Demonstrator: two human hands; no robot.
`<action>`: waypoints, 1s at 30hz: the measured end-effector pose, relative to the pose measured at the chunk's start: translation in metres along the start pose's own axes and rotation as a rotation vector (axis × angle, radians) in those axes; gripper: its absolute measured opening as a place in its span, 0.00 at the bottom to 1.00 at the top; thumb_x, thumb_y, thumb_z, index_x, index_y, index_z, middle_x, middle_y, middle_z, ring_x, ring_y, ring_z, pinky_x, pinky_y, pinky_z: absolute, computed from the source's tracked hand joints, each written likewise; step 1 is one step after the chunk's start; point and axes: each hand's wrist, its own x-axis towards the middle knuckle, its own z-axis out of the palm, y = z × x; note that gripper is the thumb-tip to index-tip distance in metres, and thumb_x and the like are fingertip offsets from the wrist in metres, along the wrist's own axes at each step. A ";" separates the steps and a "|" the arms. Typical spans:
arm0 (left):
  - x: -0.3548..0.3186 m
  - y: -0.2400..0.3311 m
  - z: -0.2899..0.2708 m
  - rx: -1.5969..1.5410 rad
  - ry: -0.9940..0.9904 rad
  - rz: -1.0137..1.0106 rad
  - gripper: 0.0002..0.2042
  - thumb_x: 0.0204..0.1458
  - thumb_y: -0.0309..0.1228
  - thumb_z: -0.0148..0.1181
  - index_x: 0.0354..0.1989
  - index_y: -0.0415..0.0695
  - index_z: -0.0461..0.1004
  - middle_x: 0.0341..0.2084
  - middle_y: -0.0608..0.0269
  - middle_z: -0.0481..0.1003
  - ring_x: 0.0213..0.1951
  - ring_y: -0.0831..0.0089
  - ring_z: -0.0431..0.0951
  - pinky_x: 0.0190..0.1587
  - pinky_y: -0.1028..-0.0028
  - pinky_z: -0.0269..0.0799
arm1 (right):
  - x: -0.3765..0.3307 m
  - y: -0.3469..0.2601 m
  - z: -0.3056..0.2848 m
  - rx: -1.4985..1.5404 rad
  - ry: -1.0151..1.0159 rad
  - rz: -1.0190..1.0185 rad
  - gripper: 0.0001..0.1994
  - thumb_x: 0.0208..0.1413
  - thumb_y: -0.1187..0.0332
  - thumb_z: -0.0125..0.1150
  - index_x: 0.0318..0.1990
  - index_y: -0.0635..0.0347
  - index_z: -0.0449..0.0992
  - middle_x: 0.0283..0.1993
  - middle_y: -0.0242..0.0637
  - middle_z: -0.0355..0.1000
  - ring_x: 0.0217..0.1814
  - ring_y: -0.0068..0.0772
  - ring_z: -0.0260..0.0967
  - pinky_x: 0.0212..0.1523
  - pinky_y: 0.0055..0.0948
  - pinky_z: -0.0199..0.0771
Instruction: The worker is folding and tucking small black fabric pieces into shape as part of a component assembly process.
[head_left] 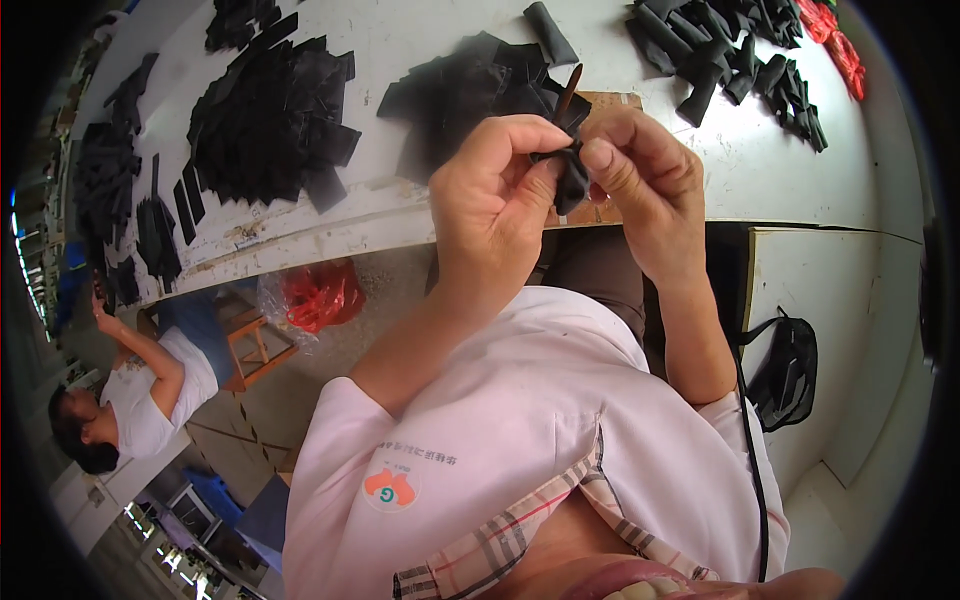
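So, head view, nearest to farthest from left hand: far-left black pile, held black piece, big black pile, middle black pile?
1. Held black piece: in the left hand
2. Middle black pile: just beyond
3. Big black pile: to the left
4. Far-left black pile: leftmost

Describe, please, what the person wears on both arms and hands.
The left hand and right hand show no gloves or watches. Short, pale pinkish-white fabric sleeves leave the forearms uncovered. A thin black cable runs by the right sleeve.
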 end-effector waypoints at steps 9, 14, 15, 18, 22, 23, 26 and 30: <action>0.059 0.014 -0.008 -1.491 -0.676 -0.535 0.07 0.50 0.23 0.47 0.36 0.35 0.67 0.23 0.63 0.71 0.08 0.90 0.52 0.11 0.87 0.45 | 0.055 -0.019 -0.017 0.105 -0.088 0.082 0.13 0.51 0.60 0.54 0.24 0.61 0.71 0.16 0.19 0.57 0.17 0.08 0.46 0.16 0.13 0.43; 0.058 -0.072 -0.011 -1.424 -0.177 -0.890 0.03 0.47 0.21 0.46 0.28 0.36 0.67 0.15 0.66 0.68 0.06 0.89 0.51 0.10 0.87 0.43 | 0.052 0.066 -0.034 0.398 -0.143 0.490 0.13 0.51 0.59 0.54 0.23 0.58 0.69 0.17 0.21 0.55 0.19 0.11 0.49 0.17 0.11 0.46; 0.052 -0.073 -0.008 -1.351 -0.033 -0.962 0.05 0.46 0.21 0.47 0.20 0.35 0.66 0.10 0.66 0.65 0.05 0.88 0.51 0.09 0.87 0.44 | 0.047 0.072 -0.034 0.416 -0.132 0.484 0.12 0.51 0.60 0.54 0.23 0.58 0.69 0.18 0.21 0.56 0.20 0.11 0.50 0.18 0.11 0.48; 0.047 -0.064 -0.008 -1.456 -0.163 -0.847 0.04 0.47 0.21 0.48 0.30 0.36 0.67 0.14 0.67 0.67 0.06 0.88 0.51 0.10 0.87 0.44 | 0.049 0.072 -0.033 0.370 -0.132 0.446 0.11 0.51 0.62 0.54 0.24 0.58 0.70 0.20 0.22 0.59 0.21 0.11 0.51 0.19 0.11 0.50; 0.035 -0.024 0.005 -0.846 -0.204 -0.446 0.09 0.47 0.23 0.53 0.38 0.36 0.65 0.18 0.66 0.69 0.09 0.89 0.54 0.11 0.87 0.47 | 0.064 0.049 -0.044 0.210 -0.372 0.179 0.08 0.50 0.65 0.55 0.24 0.58 0.69 0.21 0.23 0.63 0.21 0.12 0.52 0.22 0.11 0.54; 0.033 -0.028 0.007 -0.849 -0.212 -0.450 0.09 0.47 0.23 0.53 0.38 0.36 0.65 0.18 0.66 0.69 0.09 0.89 0.54 0.11 0.87 0.47 | 0.067 0.054 -0.048 0.153 -0.387 0.193 0.09 0.51 0.64 0.54 0.23 0.58 0.69 0.20 0.23 0.62 0.21 0.12 0.53 0.22 0.11 0.54; 0.030 -0.058 0.001 -0.686 -0.118 -0.585 0.13 0.46 0.26 0.57 0.40 0.38 0.65 0.23 0.62 0.69 0.13 0.87 0.61 0.15 0.87 0.55 | 0.050 0.097 -0.047 0.398 -0.332 0.376 0.13 0.51 0.58 0.53 0.22 0.57 0.67 0.20 0.24 0.62 0.22 0.13 0.54 0.24 0.13 0.56; 0.031 -0.059 0.004 0.113 0.006 -0.092 0.14 0.46 0.27 0.56 0.43 0.40 0.67 0.38 0.52 0.67 0.33 0.74 0.70 0.36 0.77 0.66 | 0.047 0.098 -0.047 0.253 -0.238 0.307 0.12 0.52 0.60 0.53 0.24 0.58 0.69 0.22 0.23 0.63 0.23 0.14 0.57 0.25 0.16 0.59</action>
